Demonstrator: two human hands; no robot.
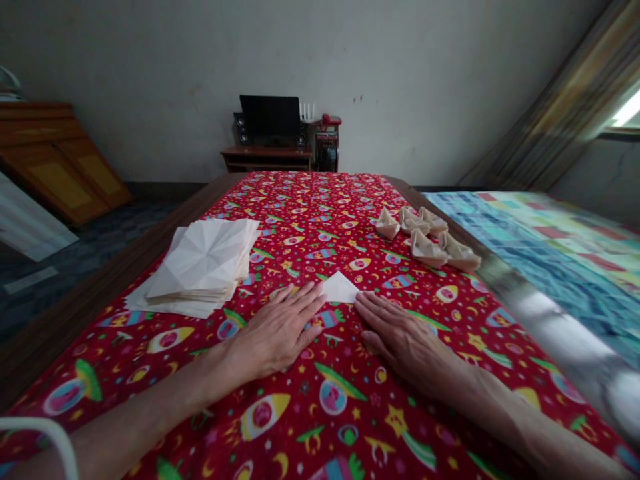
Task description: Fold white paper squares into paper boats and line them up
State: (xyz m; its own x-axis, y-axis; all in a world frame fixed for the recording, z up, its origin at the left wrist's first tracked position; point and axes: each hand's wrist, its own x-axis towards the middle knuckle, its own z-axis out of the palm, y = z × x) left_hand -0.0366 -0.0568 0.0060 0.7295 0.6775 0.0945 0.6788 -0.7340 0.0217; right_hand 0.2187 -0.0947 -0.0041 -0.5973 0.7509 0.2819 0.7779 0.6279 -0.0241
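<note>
A small white sheet of paper, folded to a triangle (340,288), lies flat on the red patterned cloth with its point away from me. My left hand (283,327) rests flat at its left corner, fingertips on the edge and fingers stretched out. At the right corner my right hand (397,330) lies flat too, its fingertips touching the paper. Left of my left hand sits a stack of creased paper sheets (200,260). Several folded paper boats (427,248) stand in a cluster at the far right of the cloth.
The red cloth (320,227) covers a table with a dark wooden edge (200,200). Beyond it a monitor (270,115) stands on a desk. To the right is a bed with a patterned cover (540,267), to the left a wooden cabinet (60,160). A white curved tube (45,427) shows at lower left.
</note>
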